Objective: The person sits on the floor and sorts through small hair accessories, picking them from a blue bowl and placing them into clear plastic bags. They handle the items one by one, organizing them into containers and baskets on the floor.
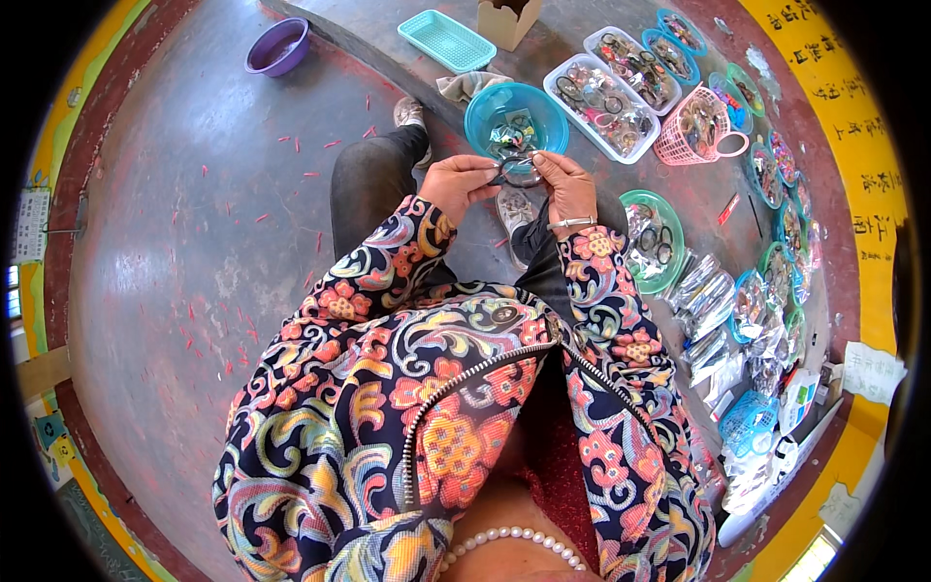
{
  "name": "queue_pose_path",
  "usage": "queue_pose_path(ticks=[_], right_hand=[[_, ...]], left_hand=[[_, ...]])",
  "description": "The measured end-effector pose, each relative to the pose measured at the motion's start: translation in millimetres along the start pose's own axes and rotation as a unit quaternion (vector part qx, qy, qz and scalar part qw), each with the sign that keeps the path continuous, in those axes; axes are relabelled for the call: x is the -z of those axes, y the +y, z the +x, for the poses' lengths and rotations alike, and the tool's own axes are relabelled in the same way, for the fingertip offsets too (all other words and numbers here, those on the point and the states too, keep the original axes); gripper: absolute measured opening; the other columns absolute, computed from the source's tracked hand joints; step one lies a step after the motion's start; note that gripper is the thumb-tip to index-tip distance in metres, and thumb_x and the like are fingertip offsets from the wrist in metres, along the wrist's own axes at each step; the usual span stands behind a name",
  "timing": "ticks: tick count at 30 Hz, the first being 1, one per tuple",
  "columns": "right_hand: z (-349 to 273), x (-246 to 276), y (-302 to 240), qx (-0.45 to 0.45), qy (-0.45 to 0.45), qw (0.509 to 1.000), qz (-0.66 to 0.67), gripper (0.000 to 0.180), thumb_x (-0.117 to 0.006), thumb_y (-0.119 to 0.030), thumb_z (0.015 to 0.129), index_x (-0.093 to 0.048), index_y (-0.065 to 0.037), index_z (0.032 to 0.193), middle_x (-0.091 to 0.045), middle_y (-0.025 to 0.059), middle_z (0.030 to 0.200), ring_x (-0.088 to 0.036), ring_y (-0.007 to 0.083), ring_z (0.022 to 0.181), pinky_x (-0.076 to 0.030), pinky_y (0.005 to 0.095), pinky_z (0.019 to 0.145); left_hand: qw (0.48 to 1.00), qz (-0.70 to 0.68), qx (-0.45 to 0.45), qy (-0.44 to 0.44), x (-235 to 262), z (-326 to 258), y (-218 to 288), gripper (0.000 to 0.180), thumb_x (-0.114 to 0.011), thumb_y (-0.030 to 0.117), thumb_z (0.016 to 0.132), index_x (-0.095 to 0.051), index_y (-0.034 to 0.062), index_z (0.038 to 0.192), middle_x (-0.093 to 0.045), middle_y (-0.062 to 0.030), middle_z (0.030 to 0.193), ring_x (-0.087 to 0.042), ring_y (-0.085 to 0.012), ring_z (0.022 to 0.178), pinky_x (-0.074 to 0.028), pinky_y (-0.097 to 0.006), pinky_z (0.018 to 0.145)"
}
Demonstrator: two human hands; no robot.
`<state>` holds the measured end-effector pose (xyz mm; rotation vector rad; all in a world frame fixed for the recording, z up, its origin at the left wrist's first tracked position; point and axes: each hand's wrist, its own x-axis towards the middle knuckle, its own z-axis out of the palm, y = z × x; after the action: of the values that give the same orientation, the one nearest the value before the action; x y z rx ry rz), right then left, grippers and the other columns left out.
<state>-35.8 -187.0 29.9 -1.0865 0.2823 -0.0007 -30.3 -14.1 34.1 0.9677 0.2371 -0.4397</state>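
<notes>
Fingers (475,164) of the left hand (452,189) and right hand (570,188) pinch closed on opposite sides of a dark, slim, ring-shaped item (521,184), held up before the near rim of a round turquoise plastic basin (555,129). Two-handed adjusting seems underway; the next move calls for light, even fingertip control.

left fisheye, head-worn | faces down past the jacket (330,407) to the floor (247,170) | jacket near, floor farther off
</notes>
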Motion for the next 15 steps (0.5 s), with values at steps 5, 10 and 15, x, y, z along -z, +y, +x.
queue_pose_path(ticks=[5,10,15], right_hand=[[-1.7,-0.6,-0.5,-0.002,0.004,1.0,0.005,0.014,-0.064,-0.004,0.074,-0.064,0.002,0.086,-0.062,0.0037,0.075,-0.052,0.008,0.063,-0.042,0.0184,0.057],[-4.5,-3.4,-4.5,0.008,0.0,1.0,-0.001,0.013,-0.063,-0.003,0.075,-0.063,0.002,0.087,-0.062,0.0039,0.076,-0.053,0.0081,0.063,-0.043,0.0183,0.057],[-5.0,-2.8,-3.2,-0.005,-0.03,0.999,-0.029,0.013,-0.063,-0.003,0.076,-0.063,0.002,0.087,-0.062,0.0044,0.079,-0.055,0.0086,0.066,-0.045,0.0187,0.06]], left_hand=[[1.0,0.013,0.008,0.009,-0.3,0.0,0.1,0.011,-0.056,0.001,0.08,-0.059,-0.0021,0.09,-0.06,-0.009,0.088,-0.059,-0.0147,0.074,-0.054,-0.027,0.065],[1.0,0.016,0.004,0.009,-2.6,-1.2,1.6,0.015,-0.055,0.01,0.082,-0.058,-0.001,0.093,-0.061,-0.007,0.087,-0.057,-0.01,0.068,-0.052,-0.022,0.058],[0.997,0.037,0.069,-0.028,-4.3,-4.9,9.3,0.015,-0.055,0.013,0.083,-0.057,0.0001,0.091,-0.061,-0.0065,0.086,-0.056,-0.0089,0.067,-0.05,-0.02,0.056]])
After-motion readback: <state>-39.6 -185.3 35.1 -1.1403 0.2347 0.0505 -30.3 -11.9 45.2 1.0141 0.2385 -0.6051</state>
